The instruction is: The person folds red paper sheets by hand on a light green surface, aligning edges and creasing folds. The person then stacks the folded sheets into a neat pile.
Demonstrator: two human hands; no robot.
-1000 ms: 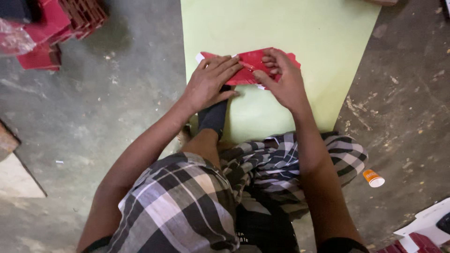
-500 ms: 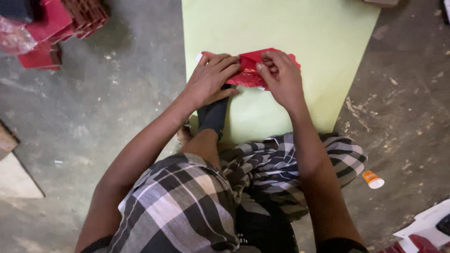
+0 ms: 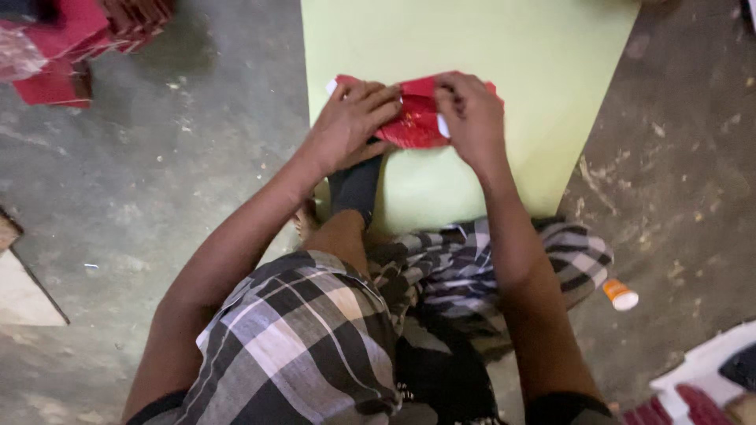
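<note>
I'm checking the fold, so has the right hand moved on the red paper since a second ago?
Yes, slightly. The right hand has slid left across the red paper, toward the left hand, judged against the green sheet.

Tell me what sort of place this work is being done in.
Probably a small craft or packaging workshop, worked at floor level. The person sits on a rough, stained concrete floor, both hands folding a red paper piece on a pale green sheet, with red stacked items beside them.
</note>
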